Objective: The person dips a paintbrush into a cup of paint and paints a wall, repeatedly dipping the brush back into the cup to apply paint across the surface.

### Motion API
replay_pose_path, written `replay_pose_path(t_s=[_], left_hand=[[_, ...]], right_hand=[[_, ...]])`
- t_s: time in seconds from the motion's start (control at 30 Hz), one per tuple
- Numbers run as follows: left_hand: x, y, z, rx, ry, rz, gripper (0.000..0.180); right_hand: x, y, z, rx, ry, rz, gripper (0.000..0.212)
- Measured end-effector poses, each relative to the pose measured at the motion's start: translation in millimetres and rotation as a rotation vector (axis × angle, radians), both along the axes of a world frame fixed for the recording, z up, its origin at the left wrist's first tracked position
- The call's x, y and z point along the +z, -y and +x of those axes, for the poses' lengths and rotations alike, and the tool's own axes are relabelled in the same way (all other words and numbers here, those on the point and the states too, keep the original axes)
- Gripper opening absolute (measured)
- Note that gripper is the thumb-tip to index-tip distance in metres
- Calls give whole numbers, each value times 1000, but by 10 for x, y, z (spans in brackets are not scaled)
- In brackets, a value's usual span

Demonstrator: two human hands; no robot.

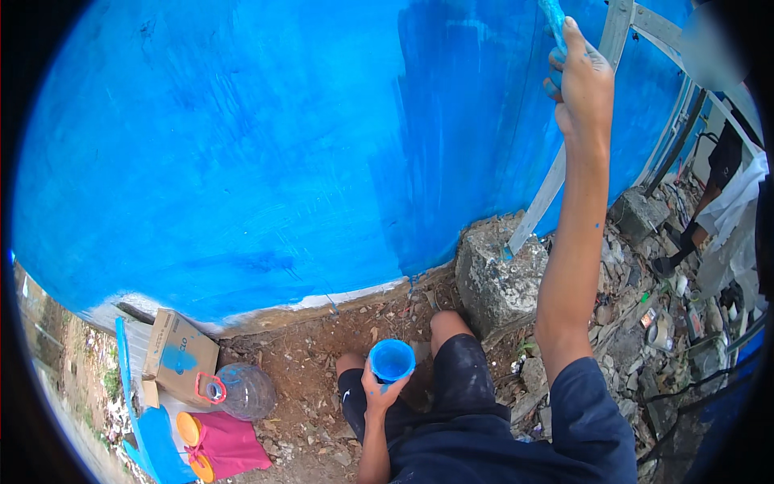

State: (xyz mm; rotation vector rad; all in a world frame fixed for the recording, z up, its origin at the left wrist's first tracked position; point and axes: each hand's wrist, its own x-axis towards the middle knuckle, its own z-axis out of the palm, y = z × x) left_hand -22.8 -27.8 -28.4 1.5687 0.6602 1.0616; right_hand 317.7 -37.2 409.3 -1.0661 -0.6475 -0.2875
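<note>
My left hand [379, 393] is wrapped round a small cup of blue paint [392, 360], held upright in front of my knees. Stretched up to the top right, my right hand [582, 85] grips a paintbrush by its paint-smeared handle [552, 18]. The brush's far end runs out of the picture, so its bristles are hidden. Blue paint marks the fingers of that hand. Behind both hands stands a wall [266, 153], painted blue, with a darker streaky band [439, 129] right of its middle and a whitish strip along its foot.
A grey metal post [538, 198] rises from a concrete block [500, 270] beside my right arm. At lower left are a cardboard box [181, 355], a clear plastic jug [248, 391] and a pink bag [234, 442]. Rubble [621, 323] covers the right, where another person's leg [700, 218] shows.
</note>
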Motion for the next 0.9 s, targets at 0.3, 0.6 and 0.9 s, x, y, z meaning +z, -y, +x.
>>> replay_pose_path(t_s=[0.3, 0.6, 0.9], left_hand=[[-45, 8, -15, -8, -19, 14, 59], [-46, -81, -129, 33, -26, 14, 59], [-27, 9, -24, 5, 24, 1, 60]], right_hand=[[-2265, -190, -178, -116, -232, -495, 41], [-1117, 218, -509, -37, -328, -193, 43], [-769, -363, 38, -385, 214, -146, 36]])
